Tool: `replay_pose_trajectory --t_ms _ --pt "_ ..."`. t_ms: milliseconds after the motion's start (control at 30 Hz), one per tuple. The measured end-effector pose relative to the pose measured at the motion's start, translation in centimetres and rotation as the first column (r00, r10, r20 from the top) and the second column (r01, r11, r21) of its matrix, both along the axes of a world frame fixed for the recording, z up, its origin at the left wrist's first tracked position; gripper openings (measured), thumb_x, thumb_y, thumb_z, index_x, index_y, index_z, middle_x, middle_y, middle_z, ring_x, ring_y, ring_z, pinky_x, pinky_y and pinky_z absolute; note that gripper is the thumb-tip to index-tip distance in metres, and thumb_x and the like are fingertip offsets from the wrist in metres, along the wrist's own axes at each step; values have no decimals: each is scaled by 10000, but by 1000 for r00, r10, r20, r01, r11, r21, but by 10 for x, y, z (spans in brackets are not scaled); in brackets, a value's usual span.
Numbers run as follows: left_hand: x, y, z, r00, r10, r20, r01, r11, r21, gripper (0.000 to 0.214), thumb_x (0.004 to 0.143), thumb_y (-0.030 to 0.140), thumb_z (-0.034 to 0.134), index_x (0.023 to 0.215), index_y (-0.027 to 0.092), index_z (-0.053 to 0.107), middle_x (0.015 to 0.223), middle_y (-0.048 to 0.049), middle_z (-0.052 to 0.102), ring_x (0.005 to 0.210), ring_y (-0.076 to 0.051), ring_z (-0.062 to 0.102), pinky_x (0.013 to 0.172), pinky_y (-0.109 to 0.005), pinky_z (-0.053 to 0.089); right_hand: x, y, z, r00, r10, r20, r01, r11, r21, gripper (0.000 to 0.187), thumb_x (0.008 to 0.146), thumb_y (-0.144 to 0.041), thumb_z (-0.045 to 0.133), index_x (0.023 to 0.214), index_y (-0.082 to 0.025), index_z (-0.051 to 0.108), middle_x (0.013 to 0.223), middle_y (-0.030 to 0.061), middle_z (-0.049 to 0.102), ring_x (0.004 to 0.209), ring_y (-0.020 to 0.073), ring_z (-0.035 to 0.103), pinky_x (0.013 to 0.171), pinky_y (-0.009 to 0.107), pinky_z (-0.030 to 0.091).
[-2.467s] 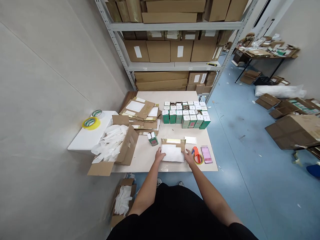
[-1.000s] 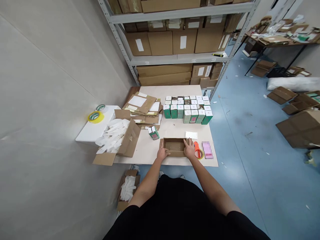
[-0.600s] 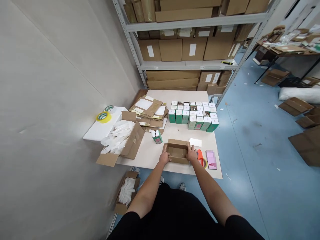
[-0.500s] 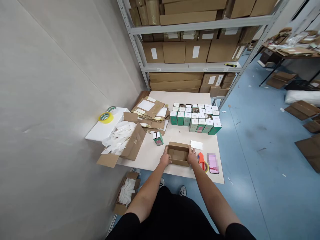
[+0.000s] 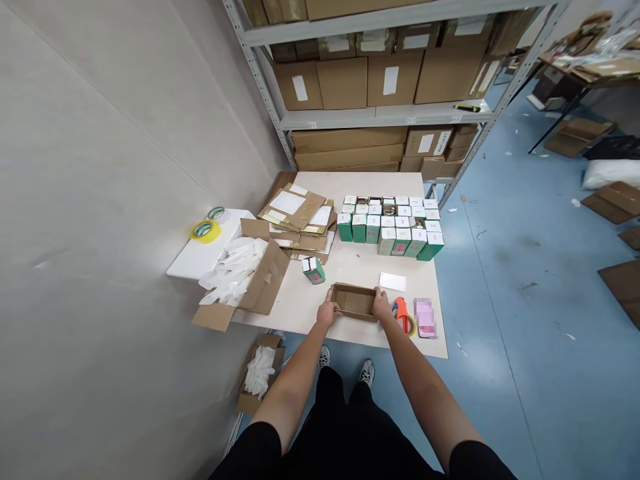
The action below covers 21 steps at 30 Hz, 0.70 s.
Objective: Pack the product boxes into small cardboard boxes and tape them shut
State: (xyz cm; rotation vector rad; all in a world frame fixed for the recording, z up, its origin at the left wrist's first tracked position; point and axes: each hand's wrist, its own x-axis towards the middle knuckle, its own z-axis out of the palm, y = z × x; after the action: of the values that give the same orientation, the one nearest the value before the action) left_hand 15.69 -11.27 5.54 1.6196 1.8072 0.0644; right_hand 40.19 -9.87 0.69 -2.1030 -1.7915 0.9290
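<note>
A small open brown cardboard box [image 5: 354, 300] stands near the front edge of the pale table [image 5: 350, 267]. My left hand [image 5: 327, 312] grips its left end and my right hand [image 5: 383, 307] grips its right end. A single green and white carton [image 5: 313, 270] lies just beyond the box to the left. A white card [image 5: 393, 281] lies beyond the box to the right. An orange tape dispenser [image 5: 401, 315] rests right beside my right hand.
Several green and white cartons [image 5: 390, 225] stand in rows at the back right. Flattened cardboard [image 5: 297, 220] is piled at the back left. An open box of white bags [image 5: 240, 273] sits at the left, tape rolls [image 5: 206, 230] beyond it. Shelving [image 5: 380, 117] holds brown boxes.
The flat cardboard with the white sheet on it became an upright open box, now held at both ends. The view shifted slightly.
</note>
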Motion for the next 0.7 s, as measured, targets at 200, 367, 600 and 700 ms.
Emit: replay_pose_trajectory --t_ms 200,367,600,700 --pt "3 -40 -5 991 28 129 -40 995 96 114 714 109 813 813 145 769 1738 -78 218 1525 -390 343 1210 -498 386 -2 -23 23 991 4 137 -7 1000 26 792 829 -240 625 1585 -220 392 1684 205 266 1573 426 156 1204 613 215" --pt "-14 -83 -14 979 34 203 -70 983 171 103 745 152 815 840 163 778 1755 -77 119 1609 -374 125 1282 -547 247 -21 -37 49 991 2 134 -27 982 188 625 922 -333 551 1530 -199 483 1699 164 261 1596 394 116 1216 585 256" --pt "-76 -124 2 975 43 218 -93 970 226 85 787 259 812 842 199 788 1740 -57 191 1617 -326 112 1297 -532 225 -92 -23 92 989 103 -104 -66 949 309 564 952 -349 487 1505 -240 487 1687 97 302 1516 284 365 1173 451 420" --pt "-107 -138 13 972 117 202 -168 953 252 93 812 282 794 847 196 790 1735 -67 213 1615 -329 122 1291 -527 244 -139 -7 105 969 206 -138 -137 907 397 558 950 -340 505 1496 -226 496 1662 112 343 1512 283 362 1195 447 398"
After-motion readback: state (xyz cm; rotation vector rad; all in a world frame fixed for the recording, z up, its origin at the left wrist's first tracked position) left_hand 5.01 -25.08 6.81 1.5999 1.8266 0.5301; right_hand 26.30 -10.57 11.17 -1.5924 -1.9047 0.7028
